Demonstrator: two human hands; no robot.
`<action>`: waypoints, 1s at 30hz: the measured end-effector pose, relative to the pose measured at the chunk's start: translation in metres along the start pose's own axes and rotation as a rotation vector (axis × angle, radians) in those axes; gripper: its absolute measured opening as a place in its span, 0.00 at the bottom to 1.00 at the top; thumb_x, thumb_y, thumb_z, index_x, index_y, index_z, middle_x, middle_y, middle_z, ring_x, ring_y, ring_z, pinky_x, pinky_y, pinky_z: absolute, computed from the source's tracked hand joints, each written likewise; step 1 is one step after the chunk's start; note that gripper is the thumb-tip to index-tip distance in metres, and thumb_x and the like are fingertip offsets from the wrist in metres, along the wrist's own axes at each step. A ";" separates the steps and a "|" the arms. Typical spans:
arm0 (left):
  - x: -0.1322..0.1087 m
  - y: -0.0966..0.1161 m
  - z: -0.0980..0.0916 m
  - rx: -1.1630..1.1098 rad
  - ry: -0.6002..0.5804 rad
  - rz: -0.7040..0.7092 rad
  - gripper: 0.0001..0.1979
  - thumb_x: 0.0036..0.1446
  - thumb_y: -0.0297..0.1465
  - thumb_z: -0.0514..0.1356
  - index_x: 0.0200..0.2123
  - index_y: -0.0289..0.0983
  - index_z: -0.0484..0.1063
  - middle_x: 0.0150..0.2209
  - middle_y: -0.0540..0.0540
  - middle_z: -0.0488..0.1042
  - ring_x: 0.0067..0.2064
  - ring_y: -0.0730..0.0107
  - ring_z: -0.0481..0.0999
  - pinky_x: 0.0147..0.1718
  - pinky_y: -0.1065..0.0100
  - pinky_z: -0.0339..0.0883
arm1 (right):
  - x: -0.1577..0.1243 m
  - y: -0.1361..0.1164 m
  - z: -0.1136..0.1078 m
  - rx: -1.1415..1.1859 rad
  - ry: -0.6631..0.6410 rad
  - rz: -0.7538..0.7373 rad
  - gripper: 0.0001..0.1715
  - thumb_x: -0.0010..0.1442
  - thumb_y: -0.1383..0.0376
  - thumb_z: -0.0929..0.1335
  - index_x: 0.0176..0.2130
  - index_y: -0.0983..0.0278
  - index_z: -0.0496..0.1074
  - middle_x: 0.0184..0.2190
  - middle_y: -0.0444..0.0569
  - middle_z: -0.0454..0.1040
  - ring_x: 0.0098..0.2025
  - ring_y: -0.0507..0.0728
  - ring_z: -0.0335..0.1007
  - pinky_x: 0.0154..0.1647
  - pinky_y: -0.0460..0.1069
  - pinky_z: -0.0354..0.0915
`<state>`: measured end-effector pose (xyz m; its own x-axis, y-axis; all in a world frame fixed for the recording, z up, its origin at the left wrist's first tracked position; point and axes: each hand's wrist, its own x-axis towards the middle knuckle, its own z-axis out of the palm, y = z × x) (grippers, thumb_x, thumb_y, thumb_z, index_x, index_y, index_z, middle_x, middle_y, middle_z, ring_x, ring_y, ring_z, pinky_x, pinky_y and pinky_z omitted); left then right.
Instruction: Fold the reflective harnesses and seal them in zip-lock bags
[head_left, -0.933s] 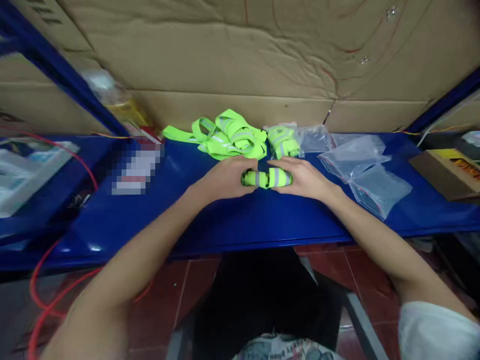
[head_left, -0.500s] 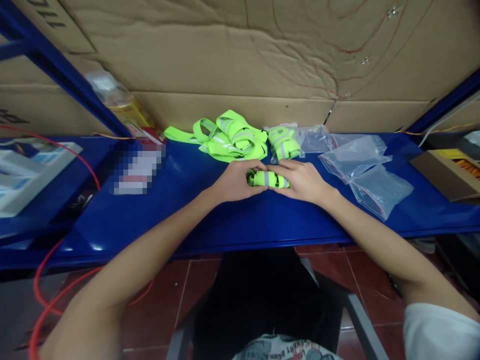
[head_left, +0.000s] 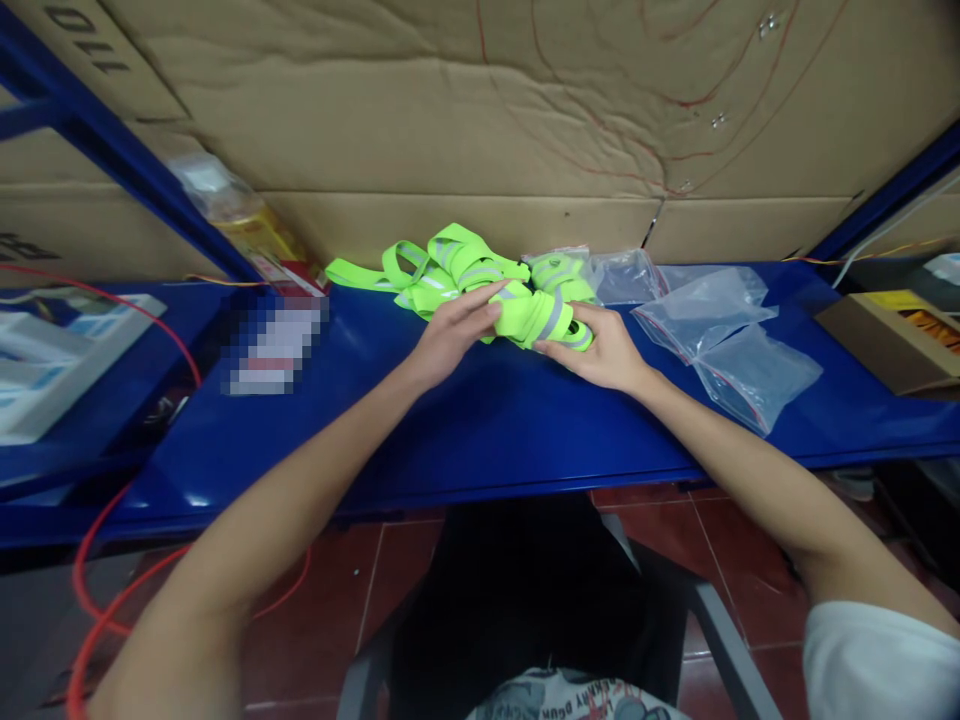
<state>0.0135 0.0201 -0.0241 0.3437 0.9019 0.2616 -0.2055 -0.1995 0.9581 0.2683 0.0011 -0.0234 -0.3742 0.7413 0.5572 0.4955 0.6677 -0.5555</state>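
My right hand is closed around the right end of a folded bundle of neon-green reflective strap, held just above the blue tabletop. Grey reflective bands cross the bundle. At its left end is my left hand, fingers stretched out and apart, the tips by the strap; whether they press on it is hard to tell. Behind lies a loose heap of the same green straps. A clear bag with another folded green strap sits just behind the bundle, partly hidden by it.
Several clear zip bags lie to the right on the blue table. An open cardboard box stands at the far right. On the left are a plastic bottle, a blurred-out item and a white tray.
The bundle has turned to show a broader folded face and tilts down to the right. My left hand has shifted slightly left and its fingers have straightened. My right hand still grips.
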 end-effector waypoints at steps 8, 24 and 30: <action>-0.004 -0.006 0.013 -0.064 0.079 -0.076 0.32 0.46 0.44 0.82 0.54 0.41 0.84 0.50 0.43 0.87 0.52 0.54 0.86 0.49 0.57 0.83 | -0.003 0.000 0.013 0.229 -0.023 0.189 0.27 0.58 0.46 0.79 0.45 0.64 0.84 0.38 0.48 0.85 0.35 0.59 0.76 0.40 0.54 0.72; -0.013 -0.012 0.044 -0.224 0.083 -0.244 0.33 0.60 0.58 0.68 0.58 0.41 0.74 0.54 0.38 0.84 0.55 0.47 0.84 0.53 0.49 0.79 | -0.011 -0.021 0.040 0.102 0.216 0.170 0.20 0.62 0.50 0.77 0.45 0.61 0.80 0.43 0.52 0.83 0.41 0.62 0.79 0.47 0.57 0.75; -0.016 -0.018 0.065 -0.215 0.185 -0.123 0.35 0.66 0.62 0.57 0.64 0.45 0.67 0.60 0.40 0.80 0.60 0.50 0.81 0.52 0.53 0.78 | -0.010 -0.031 0.045 -0.161 0.197 0.123 0.22 0.71 0.46 0.70 0.53 0.58 0.76 0.51 0.56 0.74 0.50 0.66 0.76 0.46 0.59 0.77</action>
<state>0.0709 -0.0154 -0.0380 0.2094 0.9727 0.1004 -0.3684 -0.0167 0.9295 0.2217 -0.0244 -0.0393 -0.1517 0.7779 0.6098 0.6516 0.5426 -0.5301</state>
